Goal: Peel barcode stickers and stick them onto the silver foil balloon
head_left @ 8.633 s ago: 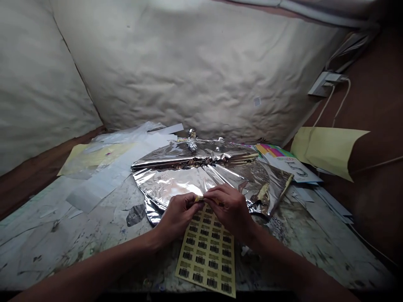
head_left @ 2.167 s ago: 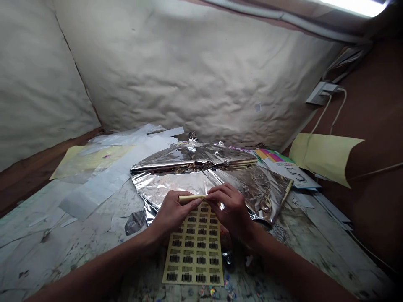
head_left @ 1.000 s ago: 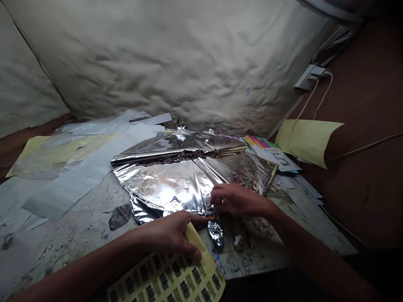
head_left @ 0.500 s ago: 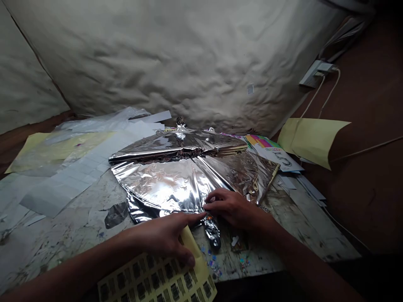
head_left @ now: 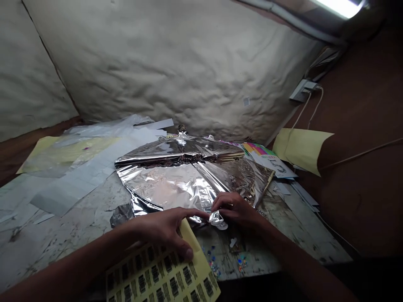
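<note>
The left hand [head_left: 166, 233] grips the barcode sticker sheet [head_left: 176, 285] under its thumb, in front of the silver foil pile [head_left: 166, 180], index finger stretched to the crumpled foil tail [head_left: 218, 221] at the pile's near edge. The right hand [head_left: 236, 209], fingers curled close together, touches that tail; whether it pinches it, I cannot tell. Glittery bits [head_left: 241, 263] lie in front of the pile, a colourful card [head_left: 277, 165] to its right.
</note>
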`<action>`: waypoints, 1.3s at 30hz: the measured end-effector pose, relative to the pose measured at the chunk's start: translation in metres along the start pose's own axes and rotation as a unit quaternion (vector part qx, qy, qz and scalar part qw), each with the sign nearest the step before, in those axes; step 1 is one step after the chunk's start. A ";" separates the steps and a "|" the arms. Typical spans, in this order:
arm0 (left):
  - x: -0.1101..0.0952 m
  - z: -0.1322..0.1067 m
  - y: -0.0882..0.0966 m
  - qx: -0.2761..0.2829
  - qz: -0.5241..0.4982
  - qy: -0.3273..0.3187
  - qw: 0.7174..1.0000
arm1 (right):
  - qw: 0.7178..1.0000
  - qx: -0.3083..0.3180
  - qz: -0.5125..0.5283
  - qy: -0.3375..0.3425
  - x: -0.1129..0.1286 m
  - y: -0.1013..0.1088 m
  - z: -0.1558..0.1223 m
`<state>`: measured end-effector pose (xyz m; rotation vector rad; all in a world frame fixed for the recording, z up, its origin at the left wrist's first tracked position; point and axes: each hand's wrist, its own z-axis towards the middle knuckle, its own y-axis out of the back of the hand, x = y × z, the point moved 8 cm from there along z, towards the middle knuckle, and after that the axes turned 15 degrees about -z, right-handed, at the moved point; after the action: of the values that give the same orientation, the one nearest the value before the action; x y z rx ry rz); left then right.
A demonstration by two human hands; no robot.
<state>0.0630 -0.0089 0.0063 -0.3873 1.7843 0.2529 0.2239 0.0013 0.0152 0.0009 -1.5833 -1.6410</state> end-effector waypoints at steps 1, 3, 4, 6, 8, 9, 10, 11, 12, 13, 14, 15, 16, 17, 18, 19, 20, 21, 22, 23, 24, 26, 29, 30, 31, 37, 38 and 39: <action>-0.001 -0.001 0.001 -0.014 0.022 -0.009 1.000 | 0.999 -0.014 0.039 -0.031 -0.007 0.001 0.001; 0.001 -0.003 0.001 -0.027 0.063 -0.008 0.998 | 0.989 -0.018 0.123 -0.078 -0.020 -0.001 0.003; 0.004 -0.003 0.000 -0.030 0.079 -0.002 0.996 | 0.982 -0.005 0.163 -0.096 -0.025 -0.003 0.004; 0.011 -0.003 0.000 -0.040 0.097 0.017 0.994 | 0.962 0.022 0.235 -0.138 -0.037 -0.008 0.007; 0.016 -0.001 -0.001 -0.047 0.112 0.028 0.992 | 0.938 0.007 0.291 -0.188 -0.049 -0.006 0.010; 0.018 0.000 -0.002 -0.046 0.120 0.029 0.991 | 0.927 -0.015 0.307 -0.213 -0.054 -0.004 0.011; 0.020 0.001 -0.003 -0.043 0.126 0.032 0.991 | 0.919 -0.038 0.313 -0.235 -0.059 0.000 0.013; 0.022 0.002 -0.004 -0.041 0.130 0.035 0.990 | 0.916 -0.056 0.306 -0.252 -0.062 0.004 0.015; 0.023 0.002 -0.004 -0.039 0.130 0.038 0.990 | 0.919 -0.067 0.286 -0.264 -0.064 0.008 0.018; 0.025 0.003 -0.004 -0.037 0.129 0.040 0.990 | 0.927 -0.076 0.250 -0.268 -0.063 0.015 0.024; 0.025 0.003 -0.004 -0.035 0.129 0.039 0.990 | 0.942 -0.083 0.197 -0.260 -0.061 0.024 0.032; 0.025 0.004 -0.004 -0.034 0.131 0.037 0.990 | 0.957 -0.093 0.128 -0.242 -0.057 0.036 0.043; 0.026 0.004 -0.004 -0.031 0.137 0.035 0.990 | 0.969 -0.106 0.044 -0.218 -0.051 0.050 0.057; 0.026 0.004 -0.004 -0.028 0.144 0.033 0.989 | 0.973 -0.117 -0.043 -0.195 -0.046 0.064 0.075; 0.026 0.004 -0.004 -0.027 0.151 0.035 0.988 | 0.968 -0.131 -0.126 -0.172 -0.042 0.077 0.095; 0.026 0.004 -0.004 -0.028 0.158 0.039 0.986 | 0.956 -0.141 -0.196 -0.166 -0.041 0.090 0.117; 0.027 0.004 -0.004 -0.029 0.164 0.045 0.985 | 0.950 -0.144 -0.216 -0.174 -0.045 0.099 0.142; 0.027 0.003 -0.004 -0.031 0.168 0.051 0.984 | 0.947 -0.148 -0.222 -0.181 -0.050 0.107 0.167; 0.026 0.003 -0.004 -0.033 0.169 0.055 0.984 | 0.942 -0.156 -0.229 -0.188 -0.056 0.114 0.193; 0.025 0.002 -0.004 -0.033 0.170 0.057 0.983 | 0.937 -0.168 -0.235 -0.199 -0.062 0.119 0.217; 0.023 0.002 -0.004 -0.033 0.170 0.058 0.983 | 0.932 -0.179 -0.238 -0.207 -0.067 0.122 0.240; 0.020 0.002 -0.005 -0.024 0.173 0.054 0.983 | 0.929 -0.188 -0.232 -0.220 -0.078 0.117 0.276; 0.022 0.004 -0.006 -0.003 0.177 0.054 0.983 | 0.937 -0.165 -0.205 -0.230 -0.092 0.090 0.304; 0.024 0.005 -0.005 0.003 0.174 0.054 0.983 | 0.942 -0.150 -0.192 -0.230 -0.097 0.078 0.307; 0.026 0.006 -0.005 0.009 0.168 0.052 0.984 | 0.947 -0.136 -0.178 -0.229 -0.101 0.067 0.307; 0.024 0.007 0.013 -0.046 0.011 0.033 0.998 | 0.974 -0.088 -0.083 -0.190 -0.099 0.042 0.282; 0.020 0.006 0.021 -0.083 -0.045 0.021 0.995 | 0.977 -0.084 -0.066 -0.183 -0.093 0.046 0.273; 0.015 0.004 0.031 -0.127 -0.102 -0.002 0.987 | 0.980 -0.078 -0.050 -0.177 -0.086 0.049 0.261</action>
<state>0.0514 0.0192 -0.0100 -0.7460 1.6986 0.3367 0.1690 0.2712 0.0639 -0.3152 -1.7338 -1.9202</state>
